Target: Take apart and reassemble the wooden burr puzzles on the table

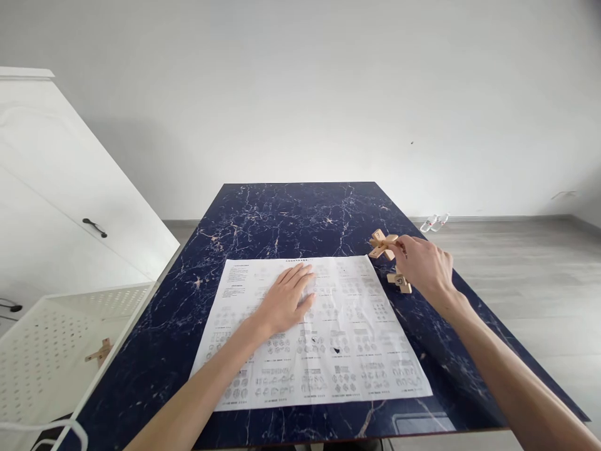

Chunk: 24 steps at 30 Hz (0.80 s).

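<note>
My left hand (287,300) lies flat, fingers extended, on a large printed instruction sheet (328,369) covered in small diagrams. At the sheet's upper right corner, my right hand (425,263) pinches a wooden burr puzzle (381,244) made of crossed, marked wooden pieces. Whether that puzzle touches the table, I cannot tell. Just below it, beside the sheet's right edge, a second wooden puzzle (400,282) with a marking on one piece rests on the table. The fingertips of my right hand are partly hidden behind the hand.
The dark blue marbled table (282,216) reaches towards a pale wall. On the left stand a white perforated basket (47,351) with a wooden cross-shaped piece (99,352) in it and a white cabinet (61,188). Two clear bottles (434,222) are beyond the table's right edge.
</note>
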Motion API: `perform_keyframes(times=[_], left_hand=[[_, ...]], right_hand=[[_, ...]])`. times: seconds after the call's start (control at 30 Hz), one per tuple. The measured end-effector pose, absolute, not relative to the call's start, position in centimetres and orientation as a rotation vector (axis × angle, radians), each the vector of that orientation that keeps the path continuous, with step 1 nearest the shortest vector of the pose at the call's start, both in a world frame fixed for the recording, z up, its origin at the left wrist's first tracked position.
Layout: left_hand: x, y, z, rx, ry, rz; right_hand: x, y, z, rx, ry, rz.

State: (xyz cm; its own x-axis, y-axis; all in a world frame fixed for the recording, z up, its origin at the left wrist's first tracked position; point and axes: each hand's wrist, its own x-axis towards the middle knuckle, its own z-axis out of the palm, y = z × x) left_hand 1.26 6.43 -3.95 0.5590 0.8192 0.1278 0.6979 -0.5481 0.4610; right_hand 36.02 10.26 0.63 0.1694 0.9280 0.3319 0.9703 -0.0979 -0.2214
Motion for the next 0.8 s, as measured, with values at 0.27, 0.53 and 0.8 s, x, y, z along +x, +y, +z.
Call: perform_keyframes(times=[0.27, 0.53, 0.8], left_hand=[[0.6, 6.0, -3.1, 2.066, 1.234, 0.796], [0.2, 5.8, -2.6, 1.737, 0.986, 0.886], [1.0, 5.5, -1.3, 1.722, 0.912, 0.929]], right_hand=[[29.1, 7.5, 1.0, -1.313, -1.756, 0.507], [25.0, 5.6, -1.7, -1.079, -1.746, 0.871], [24.3, 4.5, -2.1, -1.065, -1.77, 0.804]])
